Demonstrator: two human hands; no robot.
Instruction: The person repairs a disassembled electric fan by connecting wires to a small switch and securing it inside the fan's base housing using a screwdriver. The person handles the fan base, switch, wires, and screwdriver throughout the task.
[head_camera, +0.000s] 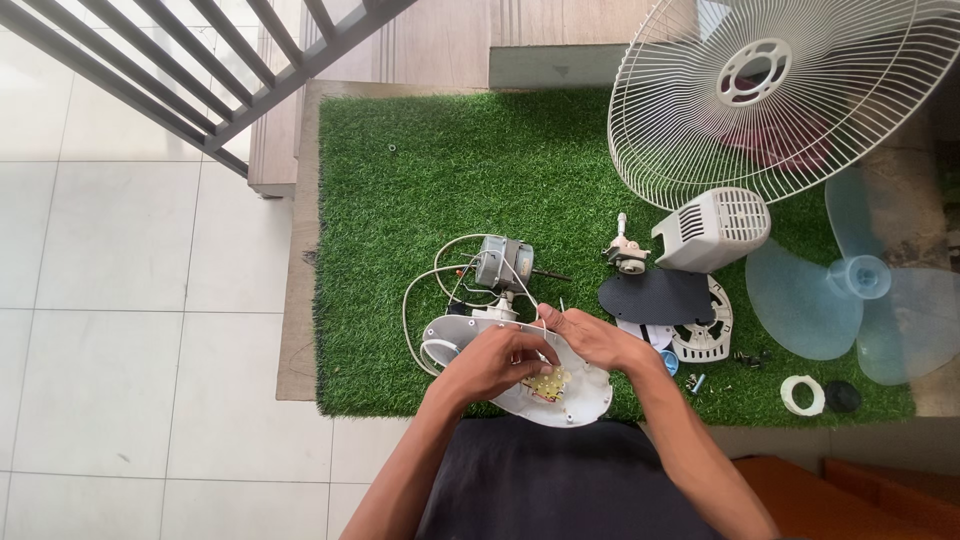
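A white oval fan housing (560, 400) is steadied on the green turf mat (400, 200) just before the person's lap, its long axis running from upper left to lower right; the left hand (495, 362) is curled over its open inside with fingers (530, 358) bent narrow onto the yellow switch block (550, 381), while the right hand (590, 335) grips its far edge. Just beyond the fingers lie the grey motor (503, 262) and looped white cable (425, 310). To their right a black plate (655, 296), white rear cover (712, 229), wire grille (780, 95) and translucent blue blade (855, 295) are spread.
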